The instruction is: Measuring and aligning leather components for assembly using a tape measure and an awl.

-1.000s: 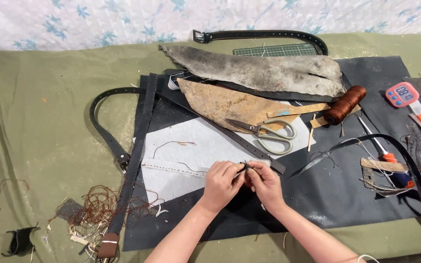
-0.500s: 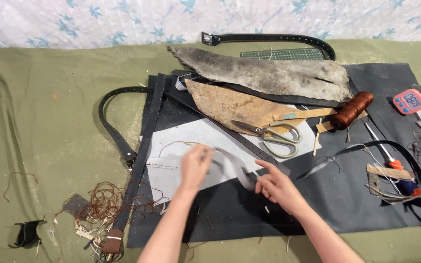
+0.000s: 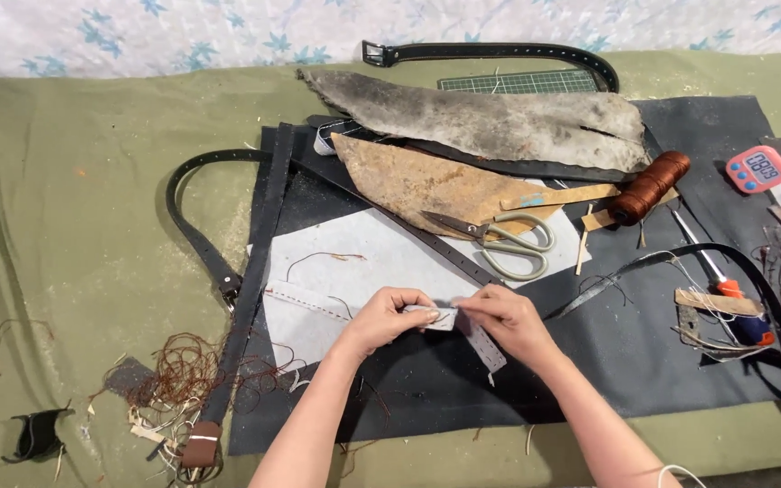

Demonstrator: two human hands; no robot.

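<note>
Both hands meet over the white sheet point(image 3: 390, 262): left hand point(image 3: 386, 318) and right hand point(image 3: 506, 321) pinch a pale stitched leather strip point(image 3: 445, 318) between fingertips, just below the scissors point(image 3: 503, 242) on the dark mat point(image 3: 644, 361).

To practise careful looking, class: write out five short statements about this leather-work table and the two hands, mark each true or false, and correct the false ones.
1. Both the left hand and the right hand grip the pale perforated strip. True.
2. The scissors lie on the bare green cloth. False: they rest on the brown leather piece and the white sheet.
3. The spool of brown thread lies right of the scissors. True.
4. The pink timer sits at the left edge. False: it is at the far right.
5. A tangle of brown thread scraps lies left of the left forearm. True.
</note>
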